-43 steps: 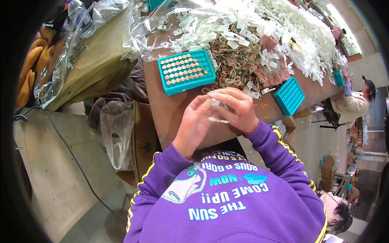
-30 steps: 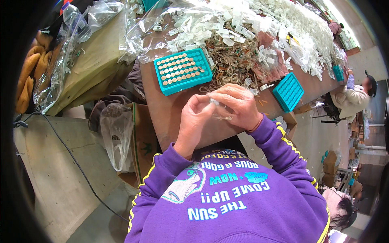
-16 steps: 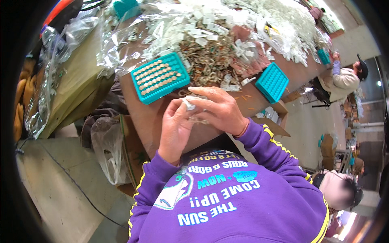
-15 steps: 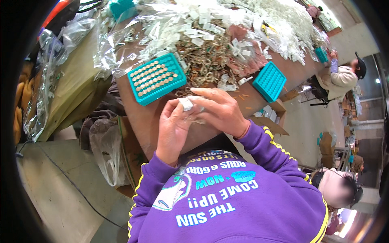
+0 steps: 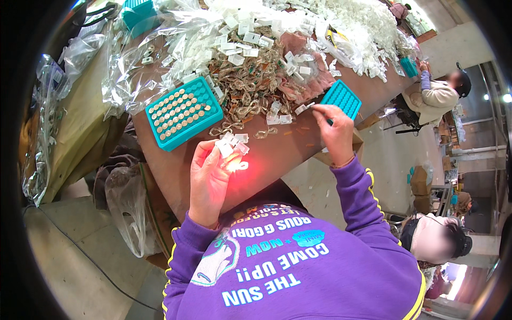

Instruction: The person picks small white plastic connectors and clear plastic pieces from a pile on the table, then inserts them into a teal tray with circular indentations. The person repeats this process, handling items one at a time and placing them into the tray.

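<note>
My left hand (image 5: 207, 178) is closed around a small white plastic battery case (image 5: 229, 143), whose cover seems to stand apart from it. Just below the case, a light (image 5: 235, 165) glows red and orange against my fingers and the table. My right hand (image 5: 338, 133) reaches out to the right, thumb and finger pinched at the end of a small white plastic piece (image 5: 303, 109). That piece lies at table level beside a teal tray (image 5: 342, 98) of round hollows, partly covered by my hand. Another teal tray (image 5: 185, 136), holding rows of button cells (image 5: 176, 113), sits beyond my left hand.
A tangled heap of thin wires (image 5: 248, 72) covers the table's middle, with white plastic cases (image 5: 250, 37) on top. Clear plastic bags (image 5: 125, 69) lie at left. Loose wire loops (image 5: 226, 128) rest near my left hand. At right a person (image 5: 437, 101) sits working.
My right hand has left the case and moved right to the small white piece. A red glow has appeared at my left hand. The view has shifted slightly.
</note>
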`<state>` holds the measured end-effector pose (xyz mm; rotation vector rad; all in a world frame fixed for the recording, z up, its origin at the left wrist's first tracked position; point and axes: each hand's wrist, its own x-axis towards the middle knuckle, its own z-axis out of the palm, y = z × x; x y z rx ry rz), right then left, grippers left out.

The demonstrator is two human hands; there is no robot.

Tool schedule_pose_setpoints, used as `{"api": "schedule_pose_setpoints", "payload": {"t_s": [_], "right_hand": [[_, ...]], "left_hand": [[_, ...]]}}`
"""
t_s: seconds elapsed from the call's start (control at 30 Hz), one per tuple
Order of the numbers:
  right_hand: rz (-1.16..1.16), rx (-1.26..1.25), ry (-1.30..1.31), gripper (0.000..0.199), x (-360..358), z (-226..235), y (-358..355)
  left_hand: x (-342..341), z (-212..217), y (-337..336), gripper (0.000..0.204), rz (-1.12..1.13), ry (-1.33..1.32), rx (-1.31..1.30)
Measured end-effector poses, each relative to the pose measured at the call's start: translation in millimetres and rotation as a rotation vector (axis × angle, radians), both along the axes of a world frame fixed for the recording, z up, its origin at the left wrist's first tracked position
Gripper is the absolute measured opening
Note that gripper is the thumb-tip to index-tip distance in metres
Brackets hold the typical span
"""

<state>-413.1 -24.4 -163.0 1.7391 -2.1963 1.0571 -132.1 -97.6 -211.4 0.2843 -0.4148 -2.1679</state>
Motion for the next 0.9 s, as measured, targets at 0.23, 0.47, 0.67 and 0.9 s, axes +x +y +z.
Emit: {"api": "schedule_pose_setpoints", "payload": {"t_s": [0.23, 0.47, 0.67, 0.9], "right_hand": [[-0.005, 0.152, 0.254, 0.014, -58.0, 1.7, -46.9], [-0.038, 0.245, 0.420, 0.015, -71.4, -20.6, -72.8], [-0.009, 0.137, 0.079, 0.009, -81.4, -18.4, -69.9], [0.021, 0.162, -0.222, 0.013, -81.6, -3.9, -62.7]], "left_hand": [[0.9, 2.1, 0.1, 0.014, 0.031, -0.026, -0.030], [0.9, 3.8, 0.4, 0.013, 0.046, -0.095, -0.048], [-1.4, 1.6, -1.5, 0.014, 0.048, -0.141, -0.031], [1.0, 5.8, -1.4, 0.013, 0.043, -0.130, -0.052]]}}
